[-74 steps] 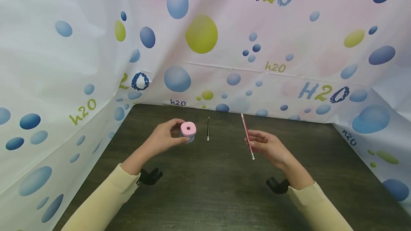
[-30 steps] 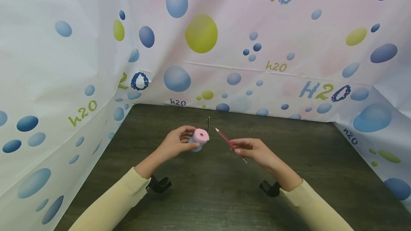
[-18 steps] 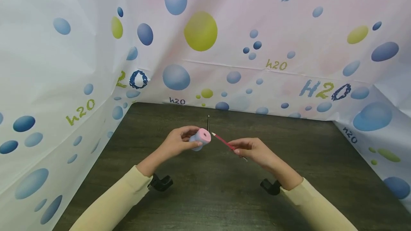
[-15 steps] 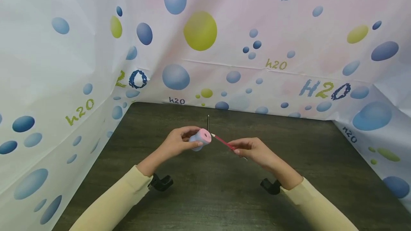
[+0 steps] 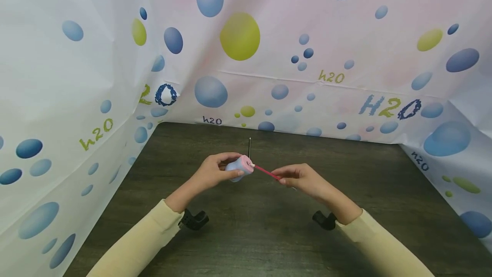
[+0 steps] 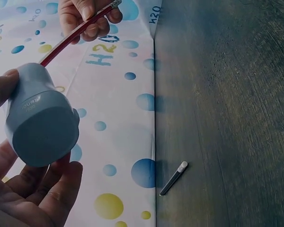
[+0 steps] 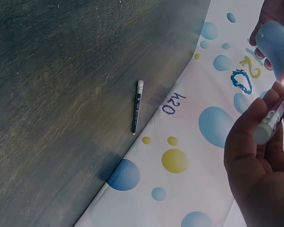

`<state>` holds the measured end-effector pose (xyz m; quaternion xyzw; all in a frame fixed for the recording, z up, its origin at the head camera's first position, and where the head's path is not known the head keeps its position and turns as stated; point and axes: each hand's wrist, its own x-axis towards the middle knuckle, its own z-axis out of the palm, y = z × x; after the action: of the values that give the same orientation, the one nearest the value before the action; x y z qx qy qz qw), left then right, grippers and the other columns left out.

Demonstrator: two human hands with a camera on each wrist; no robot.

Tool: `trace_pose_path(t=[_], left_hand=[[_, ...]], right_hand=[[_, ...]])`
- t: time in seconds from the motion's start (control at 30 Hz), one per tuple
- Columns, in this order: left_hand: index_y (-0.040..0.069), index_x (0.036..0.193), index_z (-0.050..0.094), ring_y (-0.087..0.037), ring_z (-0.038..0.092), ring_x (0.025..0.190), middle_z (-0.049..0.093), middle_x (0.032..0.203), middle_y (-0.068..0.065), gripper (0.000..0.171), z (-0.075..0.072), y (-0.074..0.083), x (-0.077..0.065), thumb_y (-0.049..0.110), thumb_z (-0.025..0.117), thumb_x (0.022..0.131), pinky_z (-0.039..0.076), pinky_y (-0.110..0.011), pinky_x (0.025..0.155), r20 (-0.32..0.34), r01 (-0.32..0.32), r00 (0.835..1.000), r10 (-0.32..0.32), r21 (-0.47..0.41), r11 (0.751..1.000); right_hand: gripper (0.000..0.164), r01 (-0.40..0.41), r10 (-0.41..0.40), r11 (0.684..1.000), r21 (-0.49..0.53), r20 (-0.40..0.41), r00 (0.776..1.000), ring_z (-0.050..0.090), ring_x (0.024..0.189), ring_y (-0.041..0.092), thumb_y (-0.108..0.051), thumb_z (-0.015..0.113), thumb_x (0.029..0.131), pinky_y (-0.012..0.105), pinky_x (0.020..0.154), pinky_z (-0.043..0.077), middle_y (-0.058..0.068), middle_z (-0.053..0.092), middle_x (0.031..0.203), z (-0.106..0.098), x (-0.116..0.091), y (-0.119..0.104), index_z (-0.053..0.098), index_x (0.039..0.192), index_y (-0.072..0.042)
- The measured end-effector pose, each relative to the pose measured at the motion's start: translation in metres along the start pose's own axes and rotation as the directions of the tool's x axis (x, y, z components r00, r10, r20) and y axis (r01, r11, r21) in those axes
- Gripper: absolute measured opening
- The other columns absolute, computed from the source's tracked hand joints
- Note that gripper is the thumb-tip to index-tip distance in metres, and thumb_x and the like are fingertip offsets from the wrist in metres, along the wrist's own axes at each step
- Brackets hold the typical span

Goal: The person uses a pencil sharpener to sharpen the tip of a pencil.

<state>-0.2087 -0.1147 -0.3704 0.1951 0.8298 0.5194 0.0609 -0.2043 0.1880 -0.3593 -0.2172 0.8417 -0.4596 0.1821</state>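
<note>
My left hand [image 5: 212,171] grips a pale blue pencil sharpener [image 6: 43,118] whose pink end, with a small hole, faces right in the head view. Thumb on one side and fingers on the other hold it tilted above the table. Between thumb and fingers my right hand [image 5: 303,179] pinches a red pencil [image 5: 266,171]. Its pale sharpened tip is right at the hole in the pink end. The eraser end [image 7: 266,130] of the red pencil points back past my right hand in the right wrist view.
A black pencil [image 7: 137,108] with a white eraser lies on the dark wooden table [image 5: 253,234], behind the sharpener. White sheeting [image 5: 307,20] with blue and green dots stands along the back and sides of the table. Each wrist carries a black camera mount [image 5: 195,220].
My hands have come together; the sharpener has tipped so its pink end faces right. The red pencil has swung from near upright to slanting left, its tip now at the sharpener's hole.
</note>
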Motion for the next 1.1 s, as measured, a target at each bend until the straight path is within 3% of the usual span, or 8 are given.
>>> trace_pose_path(t=[0.37, 0.57, 0.67, 0.9, 1.1], left_hand=[[-0.001, 0.138, 0.061, -0.034, 0.066, 0.115, 0.064, 0.137, -0.024, 0.05, -0.0004, 0.0025, -0.0003, 0.016, 0.074, 0.093, 0.06, -0.045, 0.094, 0.008, -0.026, 1.0, 0.025, 0.026, 0.999], [0.0, 0.136, 0.063, -0.03, 0.066, 0.109, 0.066, 0.135, -0.022, 0.048, 0.0, 0.0031, 0.0002, 0.017, 0.075, 0.092, 0.06, -0.038, 0.087, -0.012, -0.017, 1.0, 0.017, 0.03, 0.999], [-0.001, 0.134, 0.063, -0.03, 0.066, 0.109, 0.065, 0.134, -0.023, 0.048, -0.0001, 0.0033, 0.0002, 0.017, 0.076, 0.092, 0.06, -0.036, 0.085, -0.021, 0.002, 1.0, -0.002, 0.015, 1.0], [0.0, 0.13, 0.065, -0.028, 0.067, 0.102, 0.066, 0.128, -0.024, 0.046, 0.0004, 0.0028, 0.001, 0.018, 0.078, 0.09, 0.06, -0.035, 0.082, -0.02, 0.022, 1.0, -0.022, 0.009, 1.0], [0.001, 0.128, 0.066, -0.027, 0.066, 0.099, 0.066, 0.126, -0.024, 0.045, 0.0056, 0.0009, 0.0021, 0.018, 0.08, 0.089, 0.057, -0.032, 0.08, -0.03, 0.035, 0.999, -0.035, 0.024, 0.999]], right_hand=[[0.034, -0.001, 0.001, 1.0, 0.001, 0.013, 1.0, 0.069, 0.106, 0.025, -0.008, 0.06, 0.101, 0.049, 0.091, 0.058, 0.03, 0.068, 0.127, -0.0004, 0.0016, 0.0004, 0.064, 0.133, 0.005], [0.033, 0.009, -0.009, 1.0, -0.005, 0.009, 1.0, 0.069, 0.113, 0.04, -0.006, 0.059, 0.102, 0.058, 0.097, 0.058, 0.032, 0.067, 0.127, -0.0012, 0.0021, -0.001, 0.065, 0.131, 0.006], [0.031, 0.026, -0.025, 0.999, -0.044, 0.007, 1.0, 0.071, 0.109, 0.034, -0.005, 0.06, 0.101, 0.055, 0.094, 0.06, 0.029, 0.071, 0.122, -0.0019, 0.0033, -0.0014, 0.066, 0.129, 0.006], [0.029, 0.055, -0.053, 0.99, -0.13, 0.015, 0.998, 0.073, 0.101, 0.025, -0.005, 0.062, 0.099, 0.036, 0.083, 0.062, 0.024, 0.075, 0.114, -0.0031, 0.0034, -0.0058, 0.07, 0.126, 0.005], [0.026, 0.047, -0.047, 0.981, -0.188, 0.002, 0.999, 0.073, 0.099, 0.022, -0.004, 0.063, 0.099, 0.034, 0.081, 0.061, 0.021, 0.077, 0.112, -0.0035, 0.0063, -0.0074, 0.073, 0.123, 0.001]])
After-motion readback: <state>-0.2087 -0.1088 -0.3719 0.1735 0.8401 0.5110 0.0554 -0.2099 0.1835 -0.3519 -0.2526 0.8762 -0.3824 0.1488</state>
